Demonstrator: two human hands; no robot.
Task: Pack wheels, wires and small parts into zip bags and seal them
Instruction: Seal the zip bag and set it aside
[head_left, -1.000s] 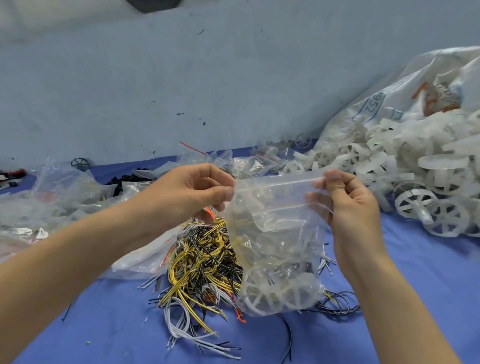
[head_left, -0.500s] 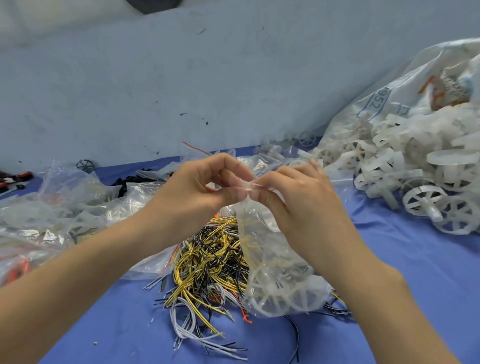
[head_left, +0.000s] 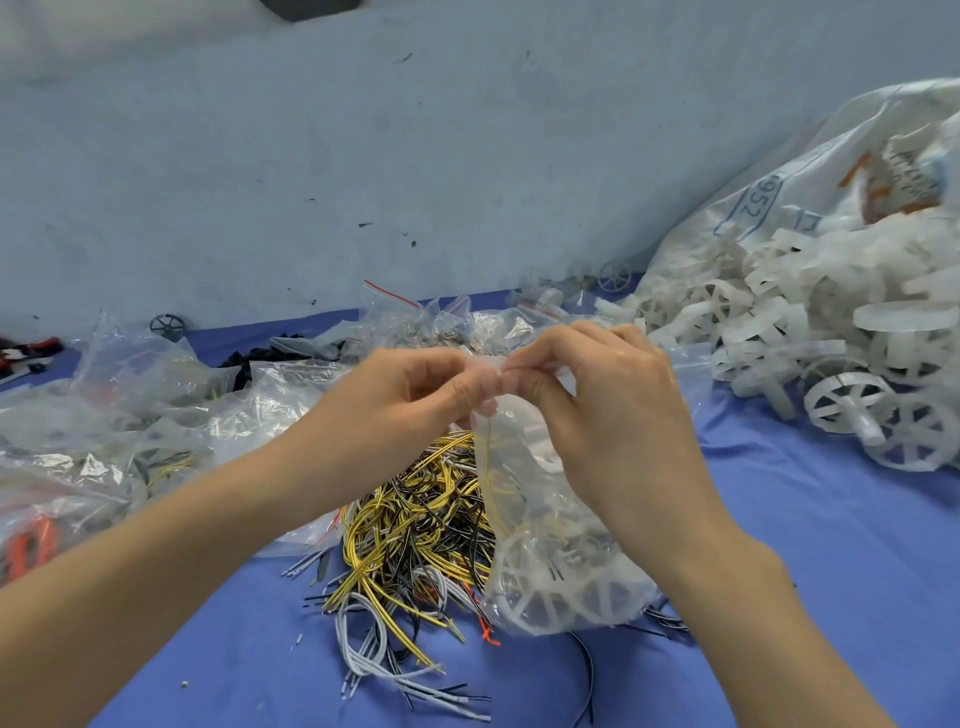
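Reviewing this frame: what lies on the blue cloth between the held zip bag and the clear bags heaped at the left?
In the head view, a tangled pile of wires, yellow, black and white, lies between the zip bag and the clear bags.

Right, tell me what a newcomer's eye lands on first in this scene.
First, the two hands meeting at centre: the left hand and right hand pinch the top of a clear zip bag holding white wheels. Under it, a tangle of yellow, black and white wires lies on the blue cloth. At far right, a heap of white wheels spills from a big sack.
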